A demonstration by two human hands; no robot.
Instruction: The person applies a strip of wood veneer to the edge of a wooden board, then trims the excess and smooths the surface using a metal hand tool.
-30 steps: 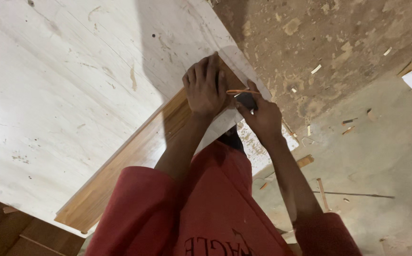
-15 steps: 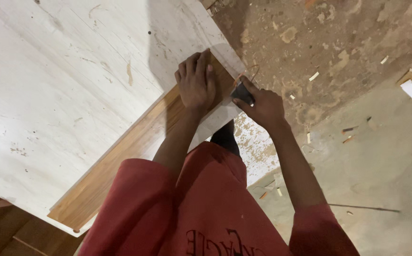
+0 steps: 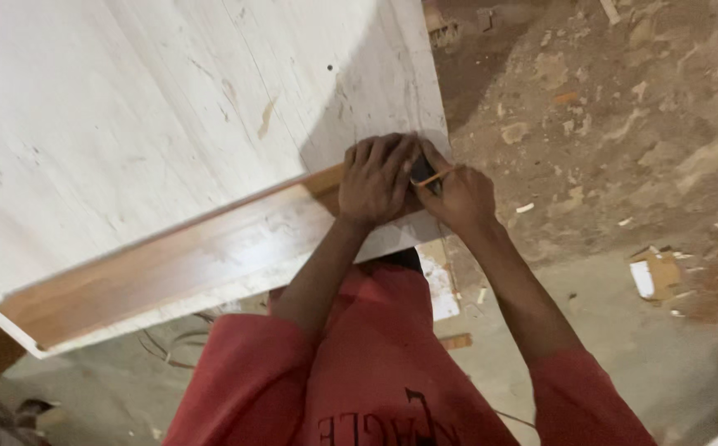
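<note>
Head view is showing the left hand (image 3: 375, 177) pressing flat on the wooden strip (image 3: 177, 264) along the worktop (image 3: 128, 107) near edge, the right hand (image 3: 458, 194) pinching a pencil (image 3: 430, 177) at its right-corner end; keeping the strip pinned matters

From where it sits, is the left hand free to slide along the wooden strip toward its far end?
Probably yes: the left hand lies flat on the wooden strip, and the strip's top looks bare all the way to its far end on the white board.

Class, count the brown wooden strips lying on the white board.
1. The brown wooden strip lies along the white board near its edge, with the left hand on its end.
</note>
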